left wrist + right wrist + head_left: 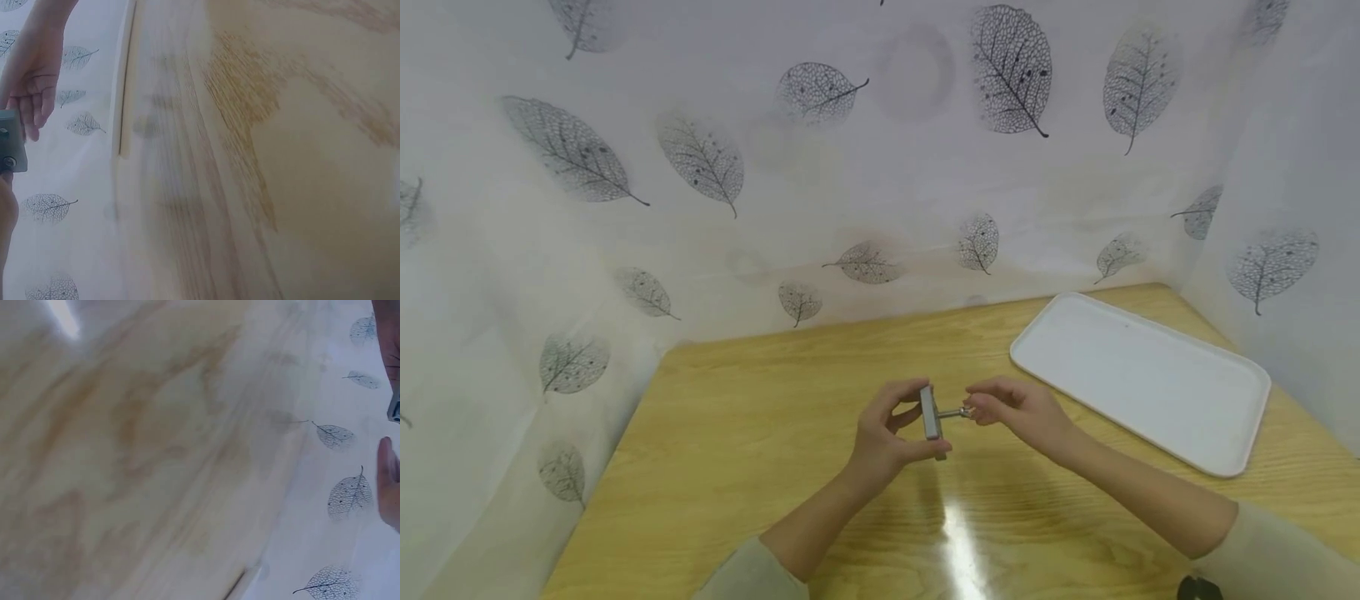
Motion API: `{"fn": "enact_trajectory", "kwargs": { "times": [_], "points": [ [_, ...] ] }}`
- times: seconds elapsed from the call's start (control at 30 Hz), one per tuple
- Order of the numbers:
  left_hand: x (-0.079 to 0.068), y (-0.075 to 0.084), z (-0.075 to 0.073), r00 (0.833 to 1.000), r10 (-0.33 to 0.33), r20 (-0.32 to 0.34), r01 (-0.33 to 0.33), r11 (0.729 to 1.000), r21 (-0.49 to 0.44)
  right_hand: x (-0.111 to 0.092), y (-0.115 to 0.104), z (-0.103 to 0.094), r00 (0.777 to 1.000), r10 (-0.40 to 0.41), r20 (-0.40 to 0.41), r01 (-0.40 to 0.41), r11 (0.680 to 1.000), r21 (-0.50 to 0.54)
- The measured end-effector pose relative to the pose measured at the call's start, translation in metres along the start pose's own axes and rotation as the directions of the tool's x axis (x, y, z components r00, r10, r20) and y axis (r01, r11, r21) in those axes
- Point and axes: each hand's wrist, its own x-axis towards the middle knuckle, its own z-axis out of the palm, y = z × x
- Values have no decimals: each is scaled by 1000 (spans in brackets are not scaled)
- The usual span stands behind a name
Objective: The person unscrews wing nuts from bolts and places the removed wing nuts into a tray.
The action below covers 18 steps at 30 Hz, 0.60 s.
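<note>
White tray (pixel 1138 379) lies right of the hands (pixel 880 435) (pixel 1028 414) holding a metal piece (pixel 930 412).

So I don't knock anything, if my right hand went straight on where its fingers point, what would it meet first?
Past the thin metal rod at its fingertips, your right hand would probably meet the grey block in your left hand first, though the head view leaves depth unclear.

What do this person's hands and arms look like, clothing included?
The left hand and right hand wear no gloves, and the forearms are bare. The left sleeve and right sleeve are plain, pale greyish beige, ending well short of the hands.
</note>
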Motion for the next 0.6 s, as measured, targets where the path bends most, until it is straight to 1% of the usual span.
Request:
{"fn": "enact_trajectory", "kwargs": {
  "times": [0.03, 0.07, 0.13, 0.2, 0.27, 0.33, 0.4, 0.47, 0.6],
  "points": [
    [0, 0, 0, 1000, -1, 0, 1, 1000, 2, 2, -1, -1, 997, 78, 13, -79, 995, 66],
    [0, 1, 0, 1000, -3, -2, 3, 1000, 3, 3, -2, -3, 989, 141, 35, -144, 982, 125],
    [0, 1, 0, 1000, -6, -5, 6, 1000, 4, 6, -4, -6, 963, 248, 101, -265, 940, 215],
    [0, 1, 0, 1000, -6, -6, 6, 1000, 2, 8, -4, -8, 930, 319, 182, -360, 891, 277],
    [0, 1, 0, 1000, -4, -6, 4, 1000, 0, 10, -5, -10, 901, 353, 252, -422, 849, 318],
    [-1, 0, 1, 1000, 1, -4, -1, 1000, -4, 11, -4, -11, 882, 368, 295, -457, 820, 345],
    [-1, 0, 1, 1000, 4, -2, -4, 1000, -4, 12, -4, -11, 874, 368, 317, -469, 809, 354],
    [-1, -1, 1, 1000, 1, -1, -1, 1000, -7, 12, -4, -11, 872, 364, 326, -470, 806, 358],
    [-1, -1, 2, 1000, -16, -5, 16, 1000, -14, 12, -4, -13, 875, 351, 332, -463, 807, 367]
  ]
}}
